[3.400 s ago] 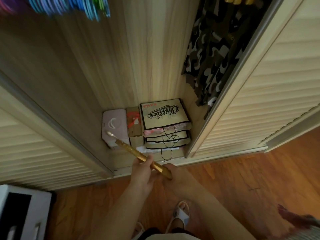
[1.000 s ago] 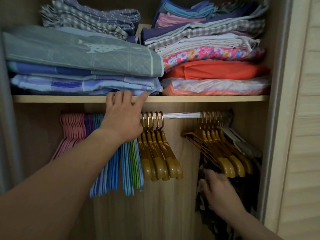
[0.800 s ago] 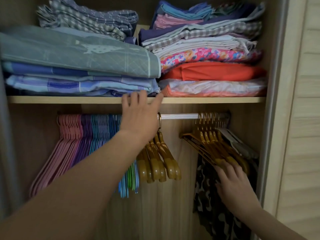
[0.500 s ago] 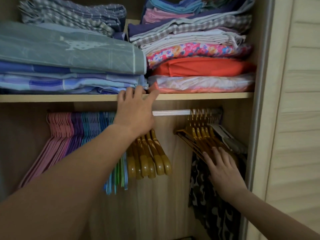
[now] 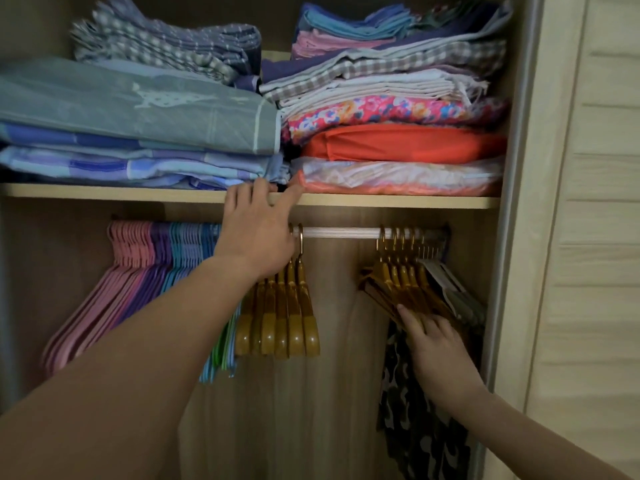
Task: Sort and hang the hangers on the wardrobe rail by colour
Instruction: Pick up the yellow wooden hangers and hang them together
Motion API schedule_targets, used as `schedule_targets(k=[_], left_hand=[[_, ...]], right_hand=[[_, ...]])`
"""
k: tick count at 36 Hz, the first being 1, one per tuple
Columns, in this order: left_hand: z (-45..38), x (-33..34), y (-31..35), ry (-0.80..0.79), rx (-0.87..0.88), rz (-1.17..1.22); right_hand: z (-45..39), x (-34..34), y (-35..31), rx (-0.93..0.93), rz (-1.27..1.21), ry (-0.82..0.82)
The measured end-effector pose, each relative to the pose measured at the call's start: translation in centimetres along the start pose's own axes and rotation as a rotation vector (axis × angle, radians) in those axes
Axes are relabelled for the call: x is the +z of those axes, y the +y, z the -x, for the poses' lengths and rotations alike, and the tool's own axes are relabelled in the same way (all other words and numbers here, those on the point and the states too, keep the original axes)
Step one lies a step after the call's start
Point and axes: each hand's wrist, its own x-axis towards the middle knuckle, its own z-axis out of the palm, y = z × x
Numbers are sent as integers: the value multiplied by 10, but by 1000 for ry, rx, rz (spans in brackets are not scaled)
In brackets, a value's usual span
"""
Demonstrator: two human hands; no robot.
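Nearly done: pink hangers [image 5: 104, 296], purple and blue are hanging grouped, while left hand [image 5: 258, 233] (fingers extended) and open right hand [image 5: 438, 348] are touching gold hangers [image 5: 405, 285].

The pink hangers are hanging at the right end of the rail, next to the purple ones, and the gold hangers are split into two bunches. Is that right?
Not quite. The head view shows the pink hangers at the left end of the rail, not the right. They do hang next to the purple hangers, and the gold hangers are in two bunches.
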Motion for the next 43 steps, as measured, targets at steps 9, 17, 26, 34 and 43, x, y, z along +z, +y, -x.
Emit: schedule_targets(k=[9,17,26,34,43], left_hand=[[0,5,-1,34,19,-24],[-1,10,2,18,7,-45],[-2,8,0,-15,24,-57],[69,2,23,-54,-54,420],[424,97,125,-914,-1114,973]], right_hand=[[-15,-25,-20,359,-1049,150],[-36,-36,-29,333,-1044,258],[-91,-30,-46,372,-1089,181],[11,28,-73,540,-1199,-32],[210,120,-88,625,-994,-319]])
